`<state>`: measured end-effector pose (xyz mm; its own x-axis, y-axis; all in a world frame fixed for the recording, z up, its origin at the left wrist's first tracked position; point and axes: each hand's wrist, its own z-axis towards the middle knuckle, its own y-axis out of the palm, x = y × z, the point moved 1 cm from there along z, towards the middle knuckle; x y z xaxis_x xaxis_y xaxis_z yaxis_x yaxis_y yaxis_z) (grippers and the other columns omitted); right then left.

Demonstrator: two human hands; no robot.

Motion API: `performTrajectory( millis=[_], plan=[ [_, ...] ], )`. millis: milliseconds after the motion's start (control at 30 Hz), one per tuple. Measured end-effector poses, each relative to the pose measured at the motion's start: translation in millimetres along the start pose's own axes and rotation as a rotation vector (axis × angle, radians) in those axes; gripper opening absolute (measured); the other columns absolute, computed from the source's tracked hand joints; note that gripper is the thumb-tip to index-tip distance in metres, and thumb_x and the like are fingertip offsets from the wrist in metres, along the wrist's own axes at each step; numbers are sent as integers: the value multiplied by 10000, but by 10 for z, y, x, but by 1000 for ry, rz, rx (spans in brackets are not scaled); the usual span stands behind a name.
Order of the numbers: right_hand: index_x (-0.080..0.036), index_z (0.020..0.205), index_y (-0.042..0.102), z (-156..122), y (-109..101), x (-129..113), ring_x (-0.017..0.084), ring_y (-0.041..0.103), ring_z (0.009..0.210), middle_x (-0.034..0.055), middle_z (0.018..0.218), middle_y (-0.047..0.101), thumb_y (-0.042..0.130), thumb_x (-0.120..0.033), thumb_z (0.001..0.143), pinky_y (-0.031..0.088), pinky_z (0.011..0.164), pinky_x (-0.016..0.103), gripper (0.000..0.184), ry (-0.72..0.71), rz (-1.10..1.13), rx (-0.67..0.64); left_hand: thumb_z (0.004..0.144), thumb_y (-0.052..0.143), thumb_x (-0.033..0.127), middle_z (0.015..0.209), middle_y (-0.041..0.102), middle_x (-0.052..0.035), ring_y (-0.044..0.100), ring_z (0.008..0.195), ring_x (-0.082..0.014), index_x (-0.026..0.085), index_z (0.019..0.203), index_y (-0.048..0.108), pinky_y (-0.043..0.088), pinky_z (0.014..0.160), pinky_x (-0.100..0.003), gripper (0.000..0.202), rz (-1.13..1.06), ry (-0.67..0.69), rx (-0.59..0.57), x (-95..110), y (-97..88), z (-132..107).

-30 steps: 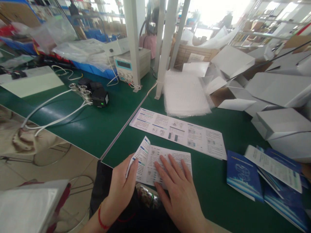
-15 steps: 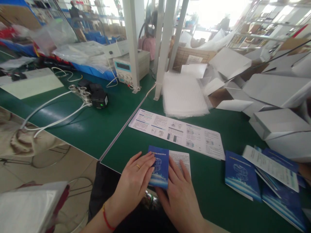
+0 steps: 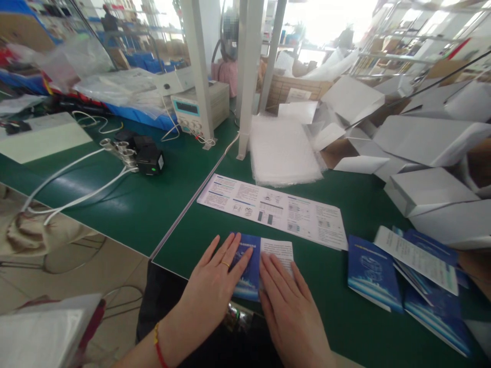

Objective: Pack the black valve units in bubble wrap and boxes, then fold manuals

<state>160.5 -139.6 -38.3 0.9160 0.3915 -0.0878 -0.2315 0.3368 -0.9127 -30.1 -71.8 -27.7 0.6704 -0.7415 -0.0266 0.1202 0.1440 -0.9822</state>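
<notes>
A partly folded leaflet lies at the near edge of the green table, its blue cover panel turned over the white printed part. My left hand lies flat on the blue panel, fingers spread, a ring on one finger. Beside it my right hand presses flat on the white part with its fingers stretched out. Just beyond the leaflet lies a long unfolded instruction sheet.
Folded blue booklets are piled at the right. White cardboard boxes crowd the back right, next to a stack of foam bags. At the left sit a black device with white cables and a power supply. White posts stand behind.
My left hand folded the leaflet's left panel over, so its blue cover now faces up. Both hands have since flattened onto it, and the view shifted slightly.
</notes>
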Motion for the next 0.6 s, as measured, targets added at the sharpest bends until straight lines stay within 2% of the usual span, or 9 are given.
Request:
performTrajectory(
  millis=[100, 200, 333, 467, 600],
  plan=[
    [-58, 1405, 590, -92, -42, 80, 248, 590, 1356, 120, 1470, 614, 417, -156, 1045, 302, 1250, 449, 412, 16, -70, 25, 944, 341, 26, 1562, 516, -184, 467, 1479, -270, 91, 1495, 496, 429, 1198, -454, 576, -20, 70, -24, 40, 3, 39],
    [-74, 1400, 596, -136, -87, 158, 249, 602, 1342, 113, 1460, 626, 395, -194, 1067, 307, 1241, 463, 407, 32, -87, 19, 945, 368, 15, 1588, 499, -131, 452, 1490, -239, 130, 1508, 486, 451, 1181, -387, 586, -62, 130, -65, 97, 18, 77],
    [-69, 1392, 609, -80, -91, 308, 287, 577, 1368, 123, 1466, 615, 334, -272, 1103, 337, 1204, 524, 448, 100, -102, -30, 978, 475, 74, 1618, 457, -124, 447, 1491, -294, 218, 1527, 476, 456, 1171, -441, 568, -76, 129, -105, 136, 21, 108],
    [-92, 1420, 593, 24, -37, 485, 309, 548, 1396, 118, 1483, 595, 258, -301, 1116, 354, 1174, 600, 499, 164, -115, -96, 982, 516, 92, 1580, 514, -116, 506, 1444, -336, 236, 1507, 513, 514, 1115, -476, 544, -57, 119, -95, 135, -6, 130],
    [-106, 1427, 583, -10, -68, 512, 303, 549, 1395, 98, 1484, 598, 253, -260, 1113, 308, 1195, 586, 481, 120, -145, -77, 964, 522, 75, 1566, 532, -87, 514, 1429, -375, 245, 1500, 530, 558, 1064, -513, 562, -30, 116, -125, 141, -29, 144]
  ],
)
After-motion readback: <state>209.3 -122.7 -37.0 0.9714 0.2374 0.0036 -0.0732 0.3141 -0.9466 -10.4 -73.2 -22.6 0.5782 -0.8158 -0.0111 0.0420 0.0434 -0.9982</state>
